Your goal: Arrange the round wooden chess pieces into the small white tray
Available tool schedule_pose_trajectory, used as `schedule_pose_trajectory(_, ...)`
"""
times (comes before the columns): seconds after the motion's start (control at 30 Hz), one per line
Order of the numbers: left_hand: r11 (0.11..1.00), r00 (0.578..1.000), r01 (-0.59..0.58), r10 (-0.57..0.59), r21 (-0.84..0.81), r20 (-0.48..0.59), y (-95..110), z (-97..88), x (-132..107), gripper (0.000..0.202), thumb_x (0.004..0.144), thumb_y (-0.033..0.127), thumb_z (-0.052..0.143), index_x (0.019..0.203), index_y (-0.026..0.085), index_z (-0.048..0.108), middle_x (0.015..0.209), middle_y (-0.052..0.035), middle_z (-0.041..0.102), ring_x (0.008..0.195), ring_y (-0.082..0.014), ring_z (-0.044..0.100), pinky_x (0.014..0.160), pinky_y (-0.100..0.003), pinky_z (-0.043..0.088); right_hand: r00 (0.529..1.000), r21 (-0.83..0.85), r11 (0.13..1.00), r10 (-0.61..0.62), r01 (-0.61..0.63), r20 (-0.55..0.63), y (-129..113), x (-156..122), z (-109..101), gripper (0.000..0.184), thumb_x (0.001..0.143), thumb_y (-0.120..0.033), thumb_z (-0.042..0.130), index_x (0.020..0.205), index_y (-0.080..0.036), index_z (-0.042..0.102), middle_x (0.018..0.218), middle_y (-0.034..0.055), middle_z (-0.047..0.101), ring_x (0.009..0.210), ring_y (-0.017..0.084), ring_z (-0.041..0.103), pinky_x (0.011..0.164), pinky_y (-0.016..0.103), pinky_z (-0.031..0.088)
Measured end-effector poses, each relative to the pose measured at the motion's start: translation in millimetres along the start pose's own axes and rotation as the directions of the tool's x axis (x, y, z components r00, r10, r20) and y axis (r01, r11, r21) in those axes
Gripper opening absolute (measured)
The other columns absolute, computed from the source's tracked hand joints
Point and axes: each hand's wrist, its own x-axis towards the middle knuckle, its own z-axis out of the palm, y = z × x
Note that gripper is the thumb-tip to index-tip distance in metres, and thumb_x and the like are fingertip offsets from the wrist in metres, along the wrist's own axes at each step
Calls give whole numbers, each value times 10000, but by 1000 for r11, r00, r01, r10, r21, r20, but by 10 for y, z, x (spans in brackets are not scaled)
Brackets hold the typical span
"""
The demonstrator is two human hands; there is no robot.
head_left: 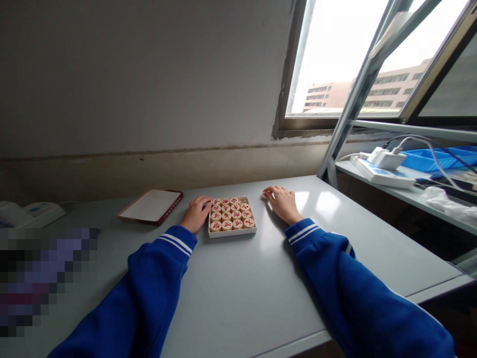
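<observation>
A shallow white box (233,234) sits on the grey table, filled with rows of round wooden Chinese chess pieces (226,215) marked in red characters. My left hand (196,214) is at the box's left side, its fingers bent and closed against the upper left edge. To the right of the box, my right hand (282,201) pinches a single Chinese chess piece (265,195) at the tabletop, with fingertips covering part of it. Left of my left hand lies the box lid (149,206), white inside with dark red sides.
The grey table (223,293) meets a wall at the back. On the right, a metal shelf holds a power strip (387,171) with chargers and cables, a blue tray (436,158) and a crumpled plastic bag (449,201). A white device (40,214) and a pixelated area are at left.
</observation>
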Motion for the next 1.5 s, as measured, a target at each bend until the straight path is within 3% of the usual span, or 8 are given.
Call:
schedule_pose_trajectory(0.53, 1000, 1000, -1, 1, 14, 4, -3, 0, -1, 266, 799, 249, 382, 913, 154, 603, 999, -73, 604, 977, -192, 520, 917, -349, 371, 997, -43, 999, 34, -32, 66, -45, -19, -42, 237, 863, -245, 371, 907, -209, 601, 952, 67, 582, 917, 212, 478, 700, 330, 247)
schedule_pose_trajectory(0.97, 999, 999, 29, -29, 26, 15, 54, -18, -9, 282, 803, 218, 382, 948, 108, 597, 1022, -97, 598, 993, -198, 513, 933, -350, 359, 998, -38, 998, 44, -42, 37, -44, -11, -42, 222, 856, -263, 399, 930, -215, 602, 975, 56, 568, 943, 202, 468, 716, 327, 243)
schedule_pose_trajectory(1.1, 1000, 1000, 12, -12, 23, 7, 34, -9, -6, 279, 804, 228, 375, 932, 123, 599, 1009, -88, 601, 980, -199, 519, 916, -359, 374, 995, 82, 992, -94, 92, 25, -151, -25, -134, 216, 848, -345, 437, 945, -267, 614, 1012, 41, 550, 978, 200, 444, 744, 332, 265)
schedule_pose_trajectory(1.27, 1000, 1000, -20, 20, 15, 1, 19, -4, -5, 278, 806, 223, 361, 914, 133, 601, 989, -79, 609, 961, -191, 529, 898, -352, 388, 927, 229, 923, -345, 308, 148, -313, -89, -217, 239, 786, -460, 507, 901, -299, 641, 1037, 27, 542, 962, 201, 429, 774, 348, 283)
schedule_pose_trajectory(1.5, 1000, 1000, -6, 6, 14, 15, 25, -9, -4, 282, 807, 230, 368, 926, 120, 599, 1000, -90, 604, 975, -195, 522, 909, -353, 379, 941, 347, 906, -308, 244, 143, -372, -130, -206, 216, 739, -408, 590, 882, -249, 618, 991, 24, 565, 929, 191, 451, 800, 357, 307)
